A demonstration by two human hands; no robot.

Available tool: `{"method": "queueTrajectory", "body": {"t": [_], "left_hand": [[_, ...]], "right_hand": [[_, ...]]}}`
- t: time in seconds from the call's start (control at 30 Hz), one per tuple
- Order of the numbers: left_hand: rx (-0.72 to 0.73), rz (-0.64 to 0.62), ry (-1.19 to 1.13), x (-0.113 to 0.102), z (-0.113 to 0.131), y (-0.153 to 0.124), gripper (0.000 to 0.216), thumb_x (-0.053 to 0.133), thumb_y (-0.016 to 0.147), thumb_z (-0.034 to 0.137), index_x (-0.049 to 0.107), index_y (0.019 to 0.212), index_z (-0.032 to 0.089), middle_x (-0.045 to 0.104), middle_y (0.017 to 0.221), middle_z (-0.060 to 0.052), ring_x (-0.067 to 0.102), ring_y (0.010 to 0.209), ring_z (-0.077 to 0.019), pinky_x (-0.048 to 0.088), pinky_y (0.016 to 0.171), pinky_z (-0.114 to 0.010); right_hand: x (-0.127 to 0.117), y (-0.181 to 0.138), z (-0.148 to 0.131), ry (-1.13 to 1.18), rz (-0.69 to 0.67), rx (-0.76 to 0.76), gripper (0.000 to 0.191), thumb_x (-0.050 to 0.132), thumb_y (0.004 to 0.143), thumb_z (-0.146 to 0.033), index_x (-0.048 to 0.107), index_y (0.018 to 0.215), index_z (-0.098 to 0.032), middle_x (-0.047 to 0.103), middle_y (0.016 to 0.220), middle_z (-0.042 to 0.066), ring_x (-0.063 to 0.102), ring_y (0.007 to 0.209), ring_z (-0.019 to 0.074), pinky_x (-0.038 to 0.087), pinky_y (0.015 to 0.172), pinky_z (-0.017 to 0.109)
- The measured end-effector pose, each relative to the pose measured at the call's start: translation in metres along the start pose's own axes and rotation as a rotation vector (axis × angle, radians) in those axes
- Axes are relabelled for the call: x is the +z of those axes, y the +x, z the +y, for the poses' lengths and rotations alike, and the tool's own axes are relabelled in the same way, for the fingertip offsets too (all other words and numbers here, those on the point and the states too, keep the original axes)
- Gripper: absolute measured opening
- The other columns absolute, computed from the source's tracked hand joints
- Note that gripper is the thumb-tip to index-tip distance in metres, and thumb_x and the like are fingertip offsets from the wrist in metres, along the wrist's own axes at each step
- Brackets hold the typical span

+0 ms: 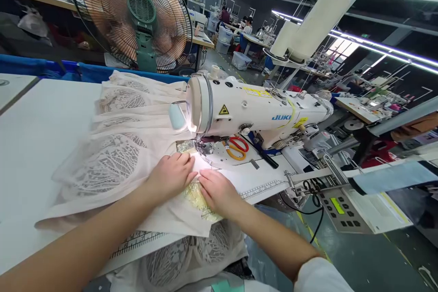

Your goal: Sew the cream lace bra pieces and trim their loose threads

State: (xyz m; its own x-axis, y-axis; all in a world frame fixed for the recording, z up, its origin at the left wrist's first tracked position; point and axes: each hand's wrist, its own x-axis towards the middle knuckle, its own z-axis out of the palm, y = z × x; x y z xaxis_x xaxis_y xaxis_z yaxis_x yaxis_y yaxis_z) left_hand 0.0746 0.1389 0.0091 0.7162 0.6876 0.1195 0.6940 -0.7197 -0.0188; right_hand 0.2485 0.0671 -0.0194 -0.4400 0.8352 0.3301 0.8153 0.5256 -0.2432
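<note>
A cream garment with lace cups (112,164) lies across the table and runs under the needle area of a white JUKI sewing machine (253,107). My left hand (173,173) rests on the cloth just left of the presser foot (201,147), its fingers together and the thumb against the fabric. Close beside it, my right hand (219,191) pinches the cloth's edge near a yellowish lace part (195,196). Both hands are closed on the garment, their fingertips almost meeting. The machine's lamp brightens the cloth there. Another lace-cup part (171,260) hangs over the front edge at my lap.
Red- and orange-handled scissors (236,148) lie on the machine bed, near a black-handled tool (268,159). Printed rulers (263,190) run along the table edge. A large fan (137,18) stands behind; a control box (345,212) sits right. Thread cones (318,23) rise above. People work far back.
</note>
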Motion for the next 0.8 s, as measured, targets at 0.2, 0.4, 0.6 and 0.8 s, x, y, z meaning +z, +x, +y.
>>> {"method": "queueTrajectory", "body": {"t": [0.2,0.4,0.6,0.8], "left_hand": [[-0.039,-0.025,0.029,0.0,0.001,0.011,0.03,0.042,0.09,0.036,0.061,0.102,0.016,0.062,0.109,-0.013,0.058,0.092,-0.0269,0.044,0.068,-0.037],[-0.035,-0.045,0.026,0.0,-0.006,0.024,0.036,0.039,0.091,0.037,0.06,0.109,0.014,0.062,0.112,-0.013,0.058,0.096,-0.0292,0.046,0.072,-0.041],[-0.022,-0.075,0.016,-0.004,-0.009,0.029,0.036,0.038,0.091,0.037,0.061,0.109,0.015,0.062,0.112,-0.013,0.058,0.097,-0.0285,0.046,0.072,-0.039],[-0.016,-0.09,0.008,-0.005,-0.009,0.028,0.037,0.036,0.092,0.035,0.062,0.108,0.014,0.062,0.112,-0.014,0.058,0.096,-0.0287,0.046,0.073,-0.04]], "right_hand": [[-0.003,-0.015,0.0,0.037,0.047,-0.057,0.028,0.044,0.087,-0.018,0.061,0.106,-0.008,0.063,0.117,0.015,0.056,0.109,0.0246,0.048,0.096,0.037],[0.001,-0.005,0.0,-0.008,0.013,-0.008,0.03,0.047,0.085,-0.02,0.061,0.108,-0.008,0.06,0.123,0.017,0.055,0.113,0.0274,0.047,0.097,0.042],[0.003,-0.003,-0.003,-0.021,-0.024,0.042,0.032,0.048,0.085,-0.021,0.06,0.111,-0.009,0.058,0.127,0.017,0.053,0.118,0.0276,0.045,0.1,0.043],[0.003,-0.004,-0.008,-0.021,-0.061,0.08,0.034,0.047,0.086,-0.021,0.06,0.114,-0.006,0.056,0.13,0.019,0.051,0.122,0.0283,0.044,0.102,0.044]]}}
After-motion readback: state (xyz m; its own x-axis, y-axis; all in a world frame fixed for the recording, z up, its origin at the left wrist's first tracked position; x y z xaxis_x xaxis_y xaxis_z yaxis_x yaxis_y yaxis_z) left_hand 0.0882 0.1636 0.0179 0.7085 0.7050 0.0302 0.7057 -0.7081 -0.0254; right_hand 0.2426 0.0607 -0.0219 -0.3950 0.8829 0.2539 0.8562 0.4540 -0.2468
